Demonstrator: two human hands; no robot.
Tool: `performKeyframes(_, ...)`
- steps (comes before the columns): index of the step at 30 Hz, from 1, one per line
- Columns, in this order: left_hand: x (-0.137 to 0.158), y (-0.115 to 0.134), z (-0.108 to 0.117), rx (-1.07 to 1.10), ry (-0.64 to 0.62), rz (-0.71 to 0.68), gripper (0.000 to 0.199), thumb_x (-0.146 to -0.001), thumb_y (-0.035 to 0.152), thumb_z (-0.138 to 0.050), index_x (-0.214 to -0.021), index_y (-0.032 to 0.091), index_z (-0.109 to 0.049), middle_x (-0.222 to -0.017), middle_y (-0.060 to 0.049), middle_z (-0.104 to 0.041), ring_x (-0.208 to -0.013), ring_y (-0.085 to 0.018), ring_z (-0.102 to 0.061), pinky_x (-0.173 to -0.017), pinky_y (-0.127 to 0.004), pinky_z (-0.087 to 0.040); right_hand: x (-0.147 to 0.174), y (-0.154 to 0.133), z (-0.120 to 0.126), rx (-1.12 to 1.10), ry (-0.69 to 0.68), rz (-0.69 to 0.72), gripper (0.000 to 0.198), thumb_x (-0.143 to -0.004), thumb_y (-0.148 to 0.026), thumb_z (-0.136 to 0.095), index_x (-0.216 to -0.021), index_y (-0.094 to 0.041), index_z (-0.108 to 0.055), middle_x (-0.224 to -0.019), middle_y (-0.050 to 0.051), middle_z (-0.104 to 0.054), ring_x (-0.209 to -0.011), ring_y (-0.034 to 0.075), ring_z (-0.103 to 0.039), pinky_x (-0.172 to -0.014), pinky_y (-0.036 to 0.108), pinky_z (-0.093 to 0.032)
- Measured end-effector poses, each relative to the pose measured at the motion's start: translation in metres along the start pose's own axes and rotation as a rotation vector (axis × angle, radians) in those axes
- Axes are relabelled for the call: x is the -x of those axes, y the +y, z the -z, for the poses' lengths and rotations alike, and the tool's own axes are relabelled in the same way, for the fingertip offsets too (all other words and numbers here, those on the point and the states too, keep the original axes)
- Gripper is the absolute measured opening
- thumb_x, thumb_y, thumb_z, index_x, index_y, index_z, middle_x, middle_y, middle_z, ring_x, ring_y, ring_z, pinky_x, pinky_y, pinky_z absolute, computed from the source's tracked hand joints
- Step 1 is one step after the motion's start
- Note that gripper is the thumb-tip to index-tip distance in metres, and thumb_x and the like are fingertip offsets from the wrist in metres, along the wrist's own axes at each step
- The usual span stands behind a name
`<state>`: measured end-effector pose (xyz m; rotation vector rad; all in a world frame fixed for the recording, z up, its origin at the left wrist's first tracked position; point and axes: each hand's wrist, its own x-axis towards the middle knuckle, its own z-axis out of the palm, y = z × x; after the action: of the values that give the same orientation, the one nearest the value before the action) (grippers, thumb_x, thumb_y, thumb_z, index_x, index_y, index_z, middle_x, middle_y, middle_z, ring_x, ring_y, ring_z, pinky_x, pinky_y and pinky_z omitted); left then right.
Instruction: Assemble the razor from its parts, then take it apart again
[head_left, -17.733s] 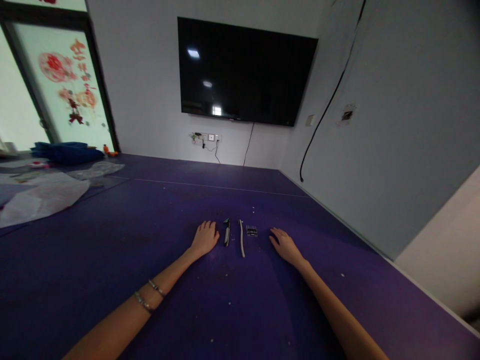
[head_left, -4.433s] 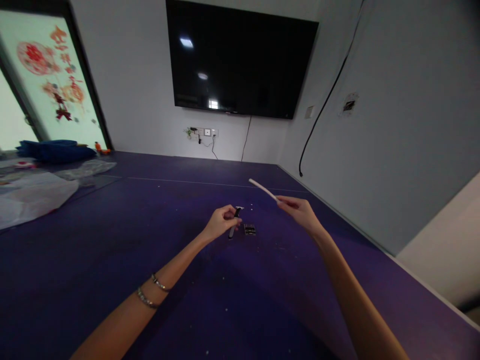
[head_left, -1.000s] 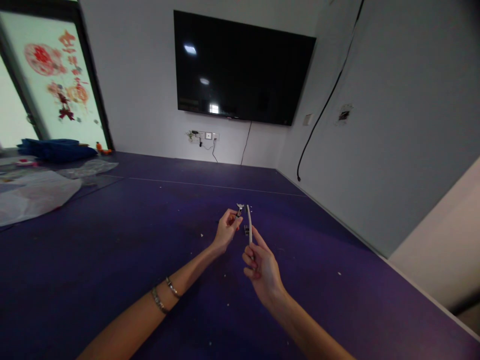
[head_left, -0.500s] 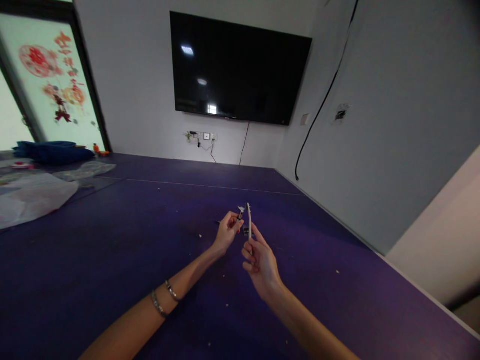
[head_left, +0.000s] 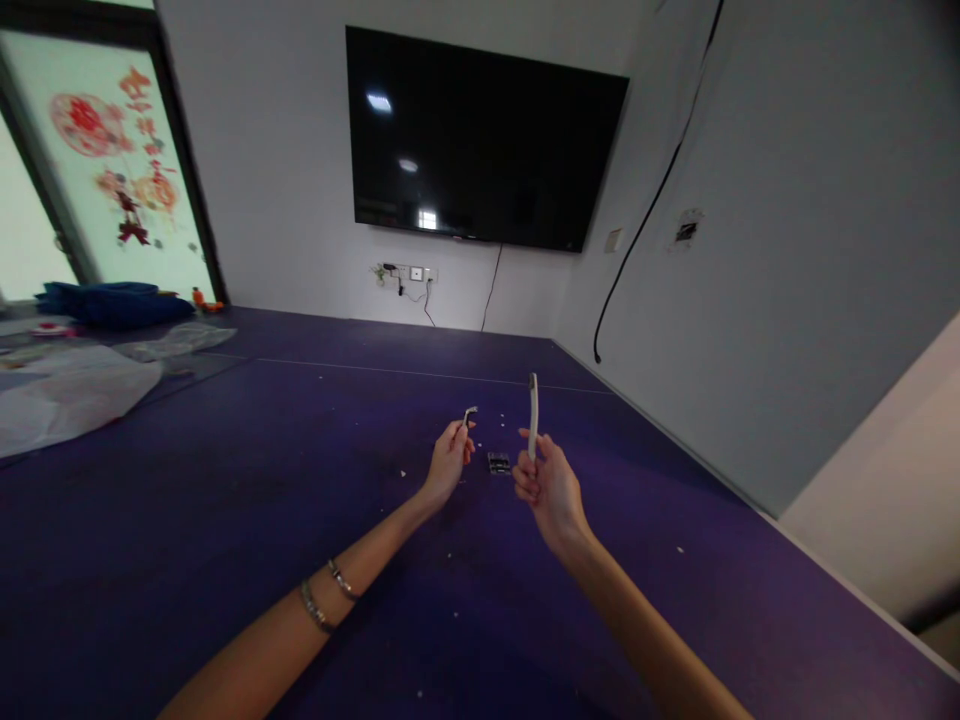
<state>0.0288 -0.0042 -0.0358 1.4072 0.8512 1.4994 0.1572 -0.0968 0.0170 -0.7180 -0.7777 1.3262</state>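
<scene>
My left hand [head_left: 448, 466] is closed on a small silver-headed tool that looks like a razor [head_left: 469, 413]; its head is angled and points up and away. My right hand [head_left: 551, 488] grips the lower end of a white toothbrush [head_left: 533, 410] with dark bristles, held upright. The two tools are apart, with a gap between the hands. On the purple surface [head_left: 360, 620] between and just beyond the hands lies a small flat black-and-silver piece [head_left: 499, 463], too small to name.
White crumbs are scattered over the surface. Thin plastic sheets [head_left: 82, 395] and a dark blue cloth bundle [head_left: 112, 303] lie at far left. A television [head_left: 487, 140] hangs on the wall behind; a black cable [head_left: 652, 190] dangles at right, beside the wall.
My hands have moved apart: the toothbrush has gone right and up, away from the razor, which has shifted slightly left. The flat black-and-silver piece now shows fully.
</scene>
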Motion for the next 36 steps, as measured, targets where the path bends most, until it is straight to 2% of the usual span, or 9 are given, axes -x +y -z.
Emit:
performKeyframes(3, -0.001, -0.002, 0.001, 0.004, -0.008, 0.030, 0.035, -0.081, 0.048, -0.045, -0.094, 0.017, -0.057, -0.058, 0.005, -0.043, -0.046, -0.007, -0.038, -0.044, -0.018, -0.029, -0.029, -0.012, 0.015, 0.152, 0.011, 0.088, 0.038, -0.080, -0.051, -0.042, -0.061, -0.019, -0.048, -0.045, -0.008, -0.028, -0.037, 0.006, -0.021, -0.039, 0.021, -0.015)
performKeyframes(6, 0.000, -0.001, 0.001, 0.094, -0.054, 0.104, 0.038, -0.078, 0.053, -0.048, -0.089, 0.017, -0.055, -0.056, 0.007, -0.037, -0.043, -0.006, -0.033, -0.040, -0.017, -0.025, -0.053, -0.014, 0.034, 0.445, 0.059, 0.194, 0.049, -0.081, -0.053, -0.036, -0.046, -0.020, -0.035, -0.040, -0.006, -0.027, -0.037, 0.007, -0.023, -0.040, 0.024, -0.017)
performKeyframes(9, 0.003, 0.002, 0.000, 0.160, -0.093, 0.171, 0.040, -0.074, 0.056, -0.052, -0.077, 0.017, -0.051, -0.053, 0.009, -0.030, -0.039, -0.004, -0.026, -0.037, -0.016, -0.018, -0.069, -0.009, 0.051, 0.773, 0.169, 0.285, 0.051, -0.081, -0.053, -0.036, -0.041, -0.021, -0.032, -0.038, -0.005, -0.027, -0.038, 0.008, -0.026, -0.042, 0.025, -0.019)
performKeyframes(12, 0.006, 0.004, -0.001, 0.200, -0.130, 0.214, 0.041, -0.073, 0.057, -0.054, -0.069, 0.017, -0.045, -0.050, 0.010, -0.027, -0.037, -0.003, -0.020, -0.035, -0.015, -0.013, -0.074, -0.001, 0.062, 1.000, 0.279, 0.315, 0.049, -0.079, -0.053, -0.038, -0.042, -0.021, -0.035, -0.038, -0.003, -0.033, -0.039, 0.009, -0.030, -0.044, 0.025, -0.021)
performKeyframes(18, 0.011, 0.004, -0.006, 0.244, -0.149, 0.287, 0.042, -0.072, 0.059, -0.053, -0.066, 0.018, -0.042, -0.047, 0.011, -0.026, -0.035, -0.002, -0.018, -0.033, -0.015, -0.013, -0.071, 0.010, 0.060, 1.358, 0.313, 0.353, 0.053, -0.080, -0.055, -0.034, -0.041, -0.019, -0.040, -0.042, 0.002, -0.041, -0.042, 0.012, -0.035, -0.046, 0.026, -0.017)
performKeyframes(22, 0.014, 0.007, -0.007, 0.263, -0.158, 0.270, 0.043, -0.072, 0.059, -0.053, -0.066, 0.019, -0.042, -0.046, 0.011, -0.025, -0.034, -0.002, -0.019, -0.032, -0.015, -0.013, -0.071, 0.015, 0.065, 1.414, 0.307, 0.384, 0.053, -0.081, -0.052, -0.034, -0.040, -0.019, -0.040, -0.043, 0.002, -0.040, -0.043, 0.011, -0.033, -0.047, 0.027, -0.016)
performKeyframes(27, 0.016, 0.008, -0.009, 0.290, -0.152, 0.266, 0.044, -0.070, 0.060, -0.056, -0.065, 0.018, -0.041, -0.045, 0.011, -0.026, -0.033, -0.002, -0.019, -0.030, -0.014, -0.014, -0.070, 0.015, 0.067, 1.361, 0.329, 0.404, 0.052, -0.082, -0.051, -0.035, -0.041, -0.019, -0.037, -0.042, 0.001, -0.038, -0.043, 0.011, -0.033, -0.047, 0.027, -0.016)
performKeyframes(36, 0.024, 0.014, -0.012, 0.484, -0.285, 0.408, 0.044, -0.073, 0.056, -0.055, -0.060, 0.018, -0.039, -0.042, 0.011, -0.022, -0.032, -0.001, -0.011, -0.029, -0.012, -0.007, -0.072, 0.029, 0.068, 1.295, 0.322, 0.487, 0.053, -0.082, -0.051, -0.034, -0.040, -0.019, -0.034, -0.039, 0.000, -0.034, -0.040, 0.010, -0.032, -0.045, 0.026, -0.016)
